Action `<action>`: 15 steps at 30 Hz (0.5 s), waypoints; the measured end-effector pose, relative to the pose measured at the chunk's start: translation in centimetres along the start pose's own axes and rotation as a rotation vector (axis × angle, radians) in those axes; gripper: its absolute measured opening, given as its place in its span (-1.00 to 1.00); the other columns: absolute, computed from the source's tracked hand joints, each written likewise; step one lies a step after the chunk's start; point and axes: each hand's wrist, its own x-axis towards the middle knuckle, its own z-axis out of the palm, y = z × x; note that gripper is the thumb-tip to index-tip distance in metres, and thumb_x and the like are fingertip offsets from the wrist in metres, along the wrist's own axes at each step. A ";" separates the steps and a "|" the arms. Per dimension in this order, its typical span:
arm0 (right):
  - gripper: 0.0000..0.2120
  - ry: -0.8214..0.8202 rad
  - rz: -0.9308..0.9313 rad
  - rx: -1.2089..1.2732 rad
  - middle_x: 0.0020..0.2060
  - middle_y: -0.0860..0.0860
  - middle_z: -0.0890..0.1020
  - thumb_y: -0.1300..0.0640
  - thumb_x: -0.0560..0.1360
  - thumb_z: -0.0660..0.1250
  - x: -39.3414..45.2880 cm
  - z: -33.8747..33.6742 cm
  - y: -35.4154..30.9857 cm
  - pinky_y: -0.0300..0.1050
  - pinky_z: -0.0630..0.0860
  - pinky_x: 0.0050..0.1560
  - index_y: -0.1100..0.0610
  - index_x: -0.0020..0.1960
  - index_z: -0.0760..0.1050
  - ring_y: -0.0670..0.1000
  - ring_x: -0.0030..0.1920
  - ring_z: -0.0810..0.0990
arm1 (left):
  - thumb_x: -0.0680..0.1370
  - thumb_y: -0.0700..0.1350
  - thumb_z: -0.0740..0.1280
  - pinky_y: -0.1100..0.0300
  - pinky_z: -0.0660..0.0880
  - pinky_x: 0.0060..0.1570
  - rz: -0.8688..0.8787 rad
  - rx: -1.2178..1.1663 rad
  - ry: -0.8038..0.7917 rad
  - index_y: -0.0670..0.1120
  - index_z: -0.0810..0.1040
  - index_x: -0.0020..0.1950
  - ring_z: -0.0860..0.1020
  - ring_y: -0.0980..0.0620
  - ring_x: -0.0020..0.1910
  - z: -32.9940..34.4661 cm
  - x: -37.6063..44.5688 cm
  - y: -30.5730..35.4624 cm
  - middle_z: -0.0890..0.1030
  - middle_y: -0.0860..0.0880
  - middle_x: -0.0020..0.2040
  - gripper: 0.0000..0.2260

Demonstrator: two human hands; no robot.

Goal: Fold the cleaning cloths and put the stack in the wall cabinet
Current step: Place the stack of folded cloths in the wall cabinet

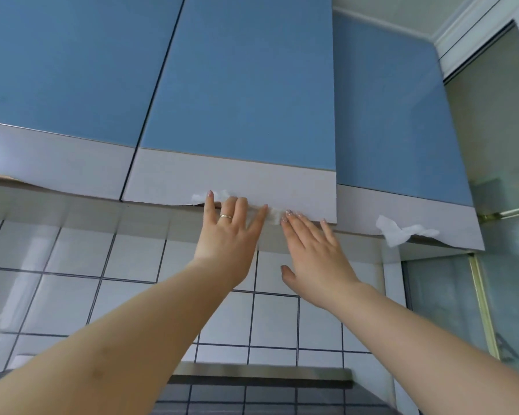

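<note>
I look up at the wall cabinet. Its middle door (240,94) is blue with a grey lower band and stands shut. My left hand (226,235) reaches up to the door's bottom edge with spread, straight fingers touching the grey band. My right hand (312,250) is beside it, fingers straight, fingertips at the same edge. Bits of white cloth or paper (274,216) stick out along the bottom edge between and left of my fingers. No folded stack of cleaning cloths is in view.
A second white scrap (399,230) hangs from the bottom edge of the right cabinet door (387,115). Another blue door (72,61) is at the left. White wall tiles (132,259) lie below, a dark tiled counter at the bottom, and a glass door (498,163) at the right.
</note>
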 end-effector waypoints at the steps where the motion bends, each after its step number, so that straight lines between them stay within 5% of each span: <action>1: -0.26 0.000 0.006 0.006 0.54 0.00 -0.19 -0.06 0.55 0.12 0.2 0.4 0.0 0.06 -0.32 0.46 0.12 0.53 -0.23 -0.02 0.53 -0.23 | 0.52 0.03 0.23 -0.29 -0.26 0.38 -0.007 0.008 -0.006 0.00 -0.25 0.51 -0.01 -0.19 0.47 0.3 0.1 0.2 0.05 -0.20 0.41 -0.23; 15: -0.26 0.003 0.027 0.086 0.54 -0.03 -0.14 -0.03 0.53 0.15 1.6 2.8 0.1 0.15 -0.32 0.45 0.07 0.53 -0.22 0.00 0.53 -0.23 | 0.53 0.01 0.21 -0.30 -0.27 0.37 -0.023 0.092 -0.034 -0.01 -0.24 0.52 -0.03 -0.21 0.47 1.9 0.9 0.9 0.02 -0.21 0.43 -0.26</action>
